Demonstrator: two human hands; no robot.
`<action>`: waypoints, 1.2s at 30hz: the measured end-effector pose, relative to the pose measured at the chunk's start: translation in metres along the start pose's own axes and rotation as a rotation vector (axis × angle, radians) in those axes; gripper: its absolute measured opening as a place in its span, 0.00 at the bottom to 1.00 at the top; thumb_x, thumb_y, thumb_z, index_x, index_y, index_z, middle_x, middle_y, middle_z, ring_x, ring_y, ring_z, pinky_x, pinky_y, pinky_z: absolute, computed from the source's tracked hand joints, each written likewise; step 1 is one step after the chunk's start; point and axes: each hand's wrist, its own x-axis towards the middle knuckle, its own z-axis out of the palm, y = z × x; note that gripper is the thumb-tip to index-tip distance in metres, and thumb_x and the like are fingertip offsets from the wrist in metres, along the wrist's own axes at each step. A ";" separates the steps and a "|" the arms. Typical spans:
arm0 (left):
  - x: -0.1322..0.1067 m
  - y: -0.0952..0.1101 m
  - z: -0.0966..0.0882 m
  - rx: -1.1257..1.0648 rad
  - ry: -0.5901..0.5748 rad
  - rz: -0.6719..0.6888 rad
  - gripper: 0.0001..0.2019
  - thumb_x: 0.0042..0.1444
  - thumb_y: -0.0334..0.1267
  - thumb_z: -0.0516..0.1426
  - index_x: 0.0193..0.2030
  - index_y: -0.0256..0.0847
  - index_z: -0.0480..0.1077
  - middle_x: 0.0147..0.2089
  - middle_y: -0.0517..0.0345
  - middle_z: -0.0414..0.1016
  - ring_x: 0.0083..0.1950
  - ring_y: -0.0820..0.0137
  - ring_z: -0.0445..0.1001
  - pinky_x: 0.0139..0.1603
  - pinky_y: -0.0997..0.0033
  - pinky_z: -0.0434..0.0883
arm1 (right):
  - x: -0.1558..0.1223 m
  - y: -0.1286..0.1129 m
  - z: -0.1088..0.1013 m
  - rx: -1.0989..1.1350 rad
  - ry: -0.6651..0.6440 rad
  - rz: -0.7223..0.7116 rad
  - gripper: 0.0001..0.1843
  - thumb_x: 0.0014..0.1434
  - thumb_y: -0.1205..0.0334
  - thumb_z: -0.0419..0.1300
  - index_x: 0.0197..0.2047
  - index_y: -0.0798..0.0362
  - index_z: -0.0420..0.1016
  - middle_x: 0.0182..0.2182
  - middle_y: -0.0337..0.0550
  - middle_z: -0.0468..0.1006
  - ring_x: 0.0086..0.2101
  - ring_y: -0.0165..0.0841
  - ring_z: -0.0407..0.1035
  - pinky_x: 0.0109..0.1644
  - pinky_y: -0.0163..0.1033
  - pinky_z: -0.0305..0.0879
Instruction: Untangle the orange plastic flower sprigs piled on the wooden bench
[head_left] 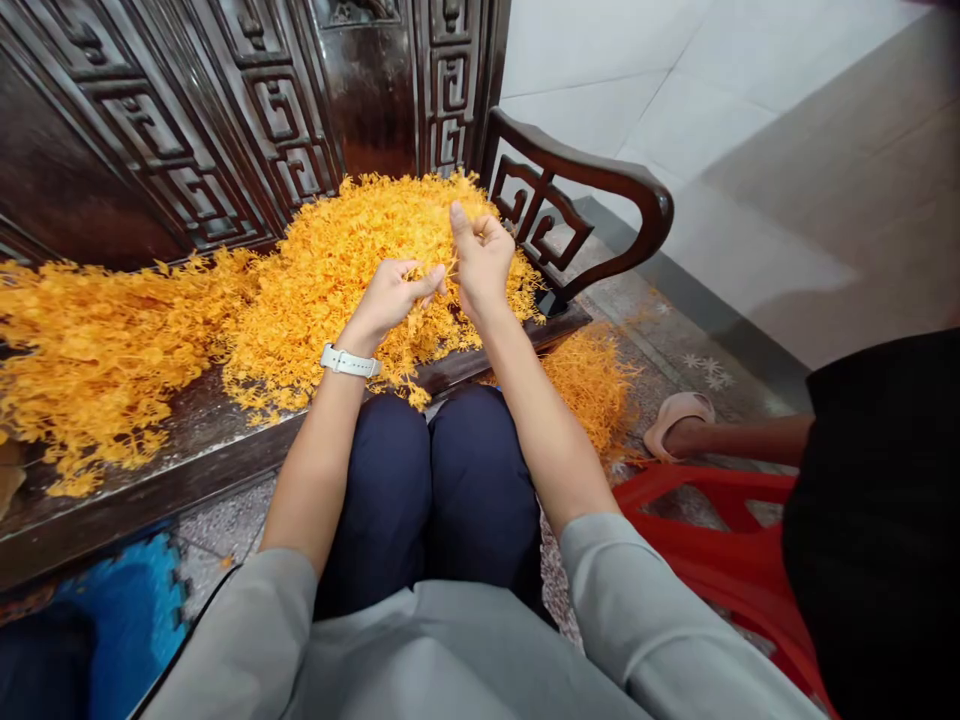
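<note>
A big heap of small orange plastic flower pieces [330,270] covers the seat of a dark carved wooden bench [187,450]. My left hand [390,298], with a white watch on its wrist, is raised over the heap with thumb and fingers pinched on a small orange piece. Close beside it, my right hand [480,258] has its fingers curled and pinched on the same thin orange piece [447,272]. Both hands meet at the fingertips above the pile.
The bench's carved armrest [592,200] curves up on the right. More orange pieces [592,385] lie on the floor below it. A red plastic stool [720,540] stands at the right, beside another person in black whose foot wears a pink slipper [679,415]. A blue mat [112,620] lies lower left.
</note>
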 end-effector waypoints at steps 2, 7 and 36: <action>0.001 0.002 -0.001 -0.062 -0.003 -0.007 0.18 0.63 0.46 0.67 0.25 0.37 0.76 0.19 0.61 0.63 0.23 0.76 0.59 0.28 0.70 0.56 | 0.003 0.001 0.003 0.009 0.011 0.021 0.32 0.57 0.33 0.68 0.29 0.47 0.55 0.21 0.27 0.54 0.20 0.22 0.50 0.24 0.32 0.45; 0.001 0.015 0.001 -0.210 0.013 -0.021 0.18 0.62 0.40 0.67 0.23 0.37 0.73 0.22 0.60 0.64 0.23 0.78 0.57 0.27 0.71 0.57 | 0.007 -0.002 0.012 0.017 -0.012 0.072 0.29 0.61 0.33 0.65 0.32 0.47 0.59 0.22 0.29 0.57 0.21 0.24 0.56 0.24 0.32 0.47; -0.008 0.026 -0.004 -0.420 0.050 0.026 0.21 0.50 0.51 0.73 0.24 0.37 0.73 0.25 0.59 0.68 0.23 0.78 0.55 0.25 0.72 0.57 | -0.007 -0.035 0.054 0.212 0.069 0.068 0.31 0.60 0.31 0.64 0.32 0.46 0.55 0.20 0.27 0.57 0.19 0.25 0.56 0.23 0.33 0.53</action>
